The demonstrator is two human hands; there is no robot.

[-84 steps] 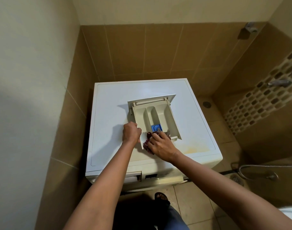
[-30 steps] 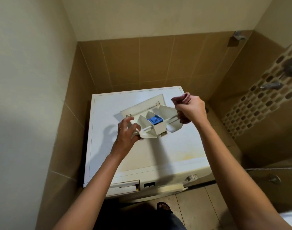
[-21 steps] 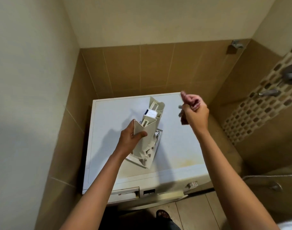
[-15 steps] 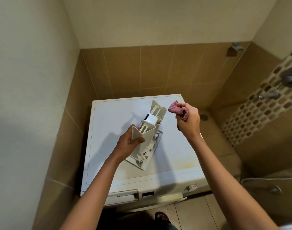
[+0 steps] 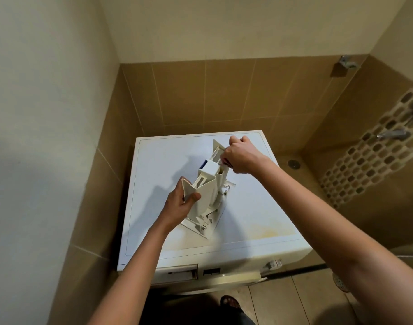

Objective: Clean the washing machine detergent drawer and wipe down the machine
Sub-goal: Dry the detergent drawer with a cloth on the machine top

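Observation:
The cream detergent drawer point(image 5: 208, 186) stands on end on top of the white washing machine point(image 5: 168, 156), its front panel resting on the lid. My left hand point(image 5: 179, 202) grips the drawer's near top corner. My right hand point(image 5: 240, 156) holds a small pink cloth point(image 5: 225, 162), mostly hidden in my fist, and presses it against the drawer's upper far side. A blue insert point(image 5: 203, 164) shows inside the drawer.
The machine sits in a corner between a cream wall on the left and brown tiles behind. The open drawer slot point(image 5: 177, 273) is on the machine's front. A yellowish stain point(image 5: 268, 233) marks the lid. A shower tap point(image 5: 390, 134) and floor drain point(image 5: 294, 163) lie to the right.
The drawer went from lying flat to standing on end. My right hand brought the cloth from above down onto the drawer's upper side. My left hand keeps its grip.

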